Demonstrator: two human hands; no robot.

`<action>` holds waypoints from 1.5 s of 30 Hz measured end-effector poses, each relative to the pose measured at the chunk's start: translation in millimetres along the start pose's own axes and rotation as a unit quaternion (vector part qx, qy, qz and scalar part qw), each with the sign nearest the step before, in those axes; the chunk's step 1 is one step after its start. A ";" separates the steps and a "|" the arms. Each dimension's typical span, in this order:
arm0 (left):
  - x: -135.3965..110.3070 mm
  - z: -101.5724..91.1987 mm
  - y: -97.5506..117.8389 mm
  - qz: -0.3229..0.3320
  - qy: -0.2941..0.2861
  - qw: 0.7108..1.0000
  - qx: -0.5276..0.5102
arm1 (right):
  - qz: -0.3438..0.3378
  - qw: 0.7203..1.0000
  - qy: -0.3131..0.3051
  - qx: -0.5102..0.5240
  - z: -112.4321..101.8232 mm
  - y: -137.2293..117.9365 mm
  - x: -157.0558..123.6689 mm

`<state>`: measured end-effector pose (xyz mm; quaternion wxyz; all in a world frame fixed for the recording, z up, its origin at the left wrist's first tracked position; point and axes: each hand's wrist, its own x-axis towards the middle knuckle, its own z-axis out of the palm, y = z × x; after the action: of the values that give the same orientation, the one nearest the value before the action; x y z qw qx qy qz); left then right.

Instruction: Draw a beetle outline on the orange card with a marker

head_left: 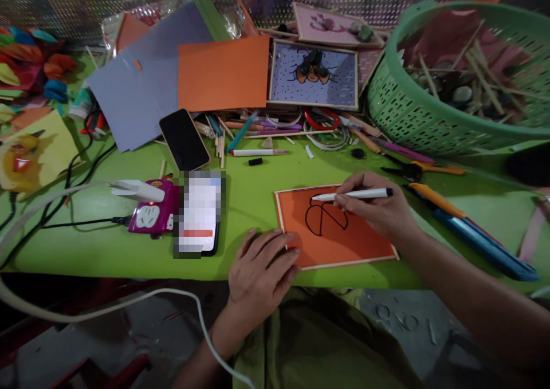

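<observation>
An orange card (344, 243) framed with thin pale sticks lies on the green table close to its front edge. Black lines on it form a rounded shape split by strokes from its top. My right hand (378, 208) pinches a white marker (365, 193), its tip touching the card at the top of the drawing and its black end pointing right. My left hand (264, 263) rests flat across the card's left edge, fingers spread and holding nothing. A small black marker cap (255, 161) lies behind the card.
A green basket (399, 102) of sticks and stones stands back right. Pliers (415, 170) and a blue cutter (481, 243) lie right of the card. Left are a lit phone (200, 211), a dark phone (185, 140) and a purple power strip (150, 211) with cables. A framed beetle picture (315, 74) leans behind.
</observation>
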<state>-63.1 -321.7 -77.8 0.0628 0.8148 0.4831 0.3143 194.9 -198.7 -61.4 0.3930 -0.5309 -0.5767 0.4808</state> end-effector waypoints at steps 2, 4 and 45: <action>-0.3 0.1 -0.1 0.001 -0.001 1.000 0.000 | 0.000 1.000 -0.003 -0.005 -0.1 -0.3 -0.2; -0.7 0.4 -0.2 0.001 -0.001 1.000 -0.001 | 0.000 1.000 -0.004 -0.008 0.2 -0.7 -0.5; -2.0 0.5 -2.2 -0.002 -0.006 1.000 0.005 | -0.017 1.000 0.000 -0.005 1.2 0.3 0.0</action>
<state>-65.1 -322.2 -79.9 0.0624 0.8160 0.4862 0.3064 193.7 -198.9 -62.0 0.3983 -0.5233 -0.5877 0.4713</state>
